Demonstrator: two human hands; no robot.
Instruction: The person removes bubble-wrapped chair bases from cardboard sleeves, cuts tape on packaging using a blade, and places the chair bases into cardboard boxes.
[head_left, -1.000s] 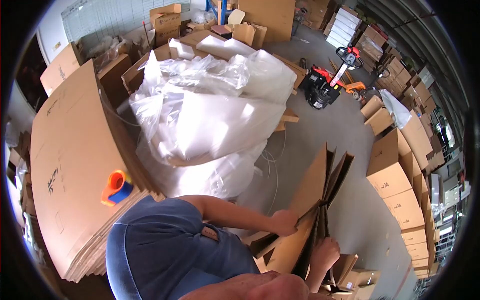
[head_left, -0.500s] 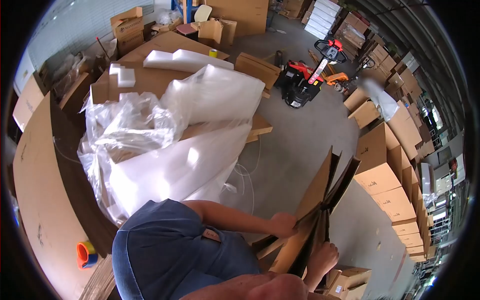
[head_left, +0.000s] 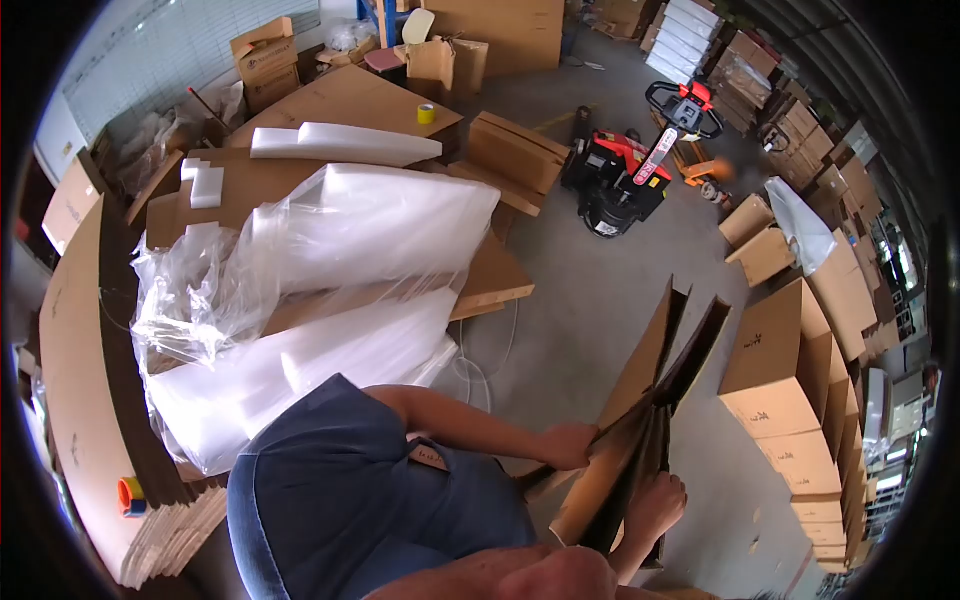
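A partly folded cardboard box [head_left: 598,490] stands tilted in front of my body, its flaps spread apart at the far end. My left hand [head_left: 570,447] is closed on the box's near left edge. On the opposite side, my right hand [head_left: 655,503] grips the edge of a right-hand panel with bent fingers. Part of each hand's grip is hidden behind the cardboard. The box's lower end is partly covered by my own head and arm at the bottom.
White foam sheets [head_left: 385,215] and clear plastic wrap [head_left: 190,300] lie over cardboard on the left. Stacked cartons [head_left: 765,365] line the right side. A red and black pallet jack [head_left: 615,180] stands ahead. Tape rolls [head_left: 130,497] sit on a cardboard stack.
The view has shifted, so the pallet jack and right-hand cartons appear farther right and the foam farther left. Both hands keep hold of the box, which has moved slightly right in view.
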